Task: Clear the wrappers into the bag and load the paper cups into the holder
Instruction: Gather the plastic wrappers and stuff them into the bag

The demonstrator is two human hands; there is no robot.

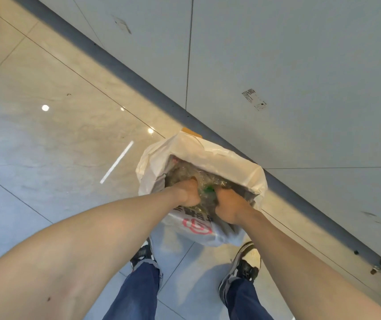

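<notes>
At the bottom of the frame two legs in blue jeans and a pair of dark sneakers (240, 266) are seen standing on the glossy tiled floor (46, 139). Just above them, at lower centre, a white plastic bag (208, 155) stands open against the grey skirting of the wall (300, 65). Both bare forearms are stretched down into its mouth. The left hand (188, 192) and the right hand (227, 204) are each closed into a fist on the crumpled clear wrappers (185, 172), which lie inside the bag; a small green item (208, 189) is caught between the fists. The wrapper-clearing step is judged to be in hand, with the load being pressed down. Next, the grip would need to be released and the hands withdrawn, then the paper cups and holder sought; neither is in view. A red circular logo (196, 225) and dark characters are printed on the bag's near side, but cannot be read. A small printed label (254, 99) on the wall is likewise illegible.
</notes>
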